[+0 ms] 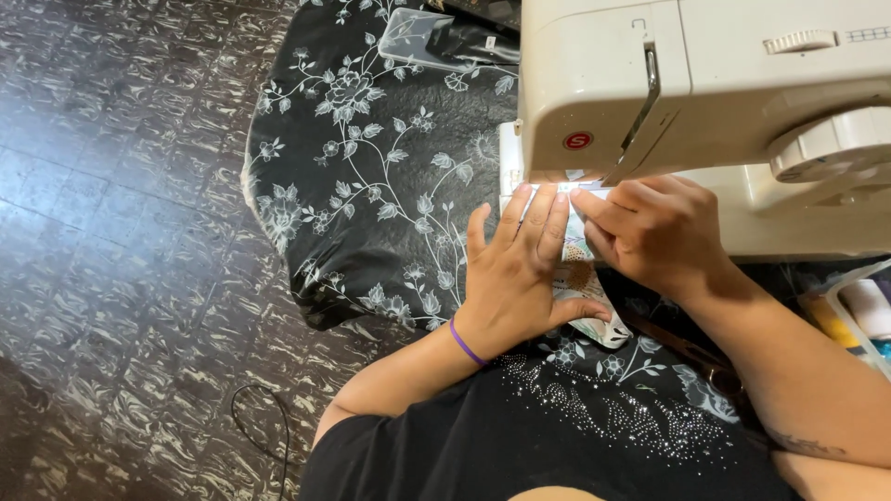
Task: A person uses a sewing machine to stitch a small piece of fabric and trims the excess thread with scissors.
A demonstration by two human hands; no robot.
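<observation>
A cream sewing machine stands on a table covered by a black cloth with white flowers. A small piece of light patterned fabric lies on the machine bed under the needle area. My left hand, with a purple band at the wrist, presses flat on the fabric, fingers pointing toward the machine. Over the fabric's right side my right hand pinches its far edge close to the needle. The needle itself is hidden by the machine head.
A clear plastic piece lies at the back of the table. A tray with thread spools sits at the right edge. A dark cable lies on the marbled tile floor to the left.
</observation>
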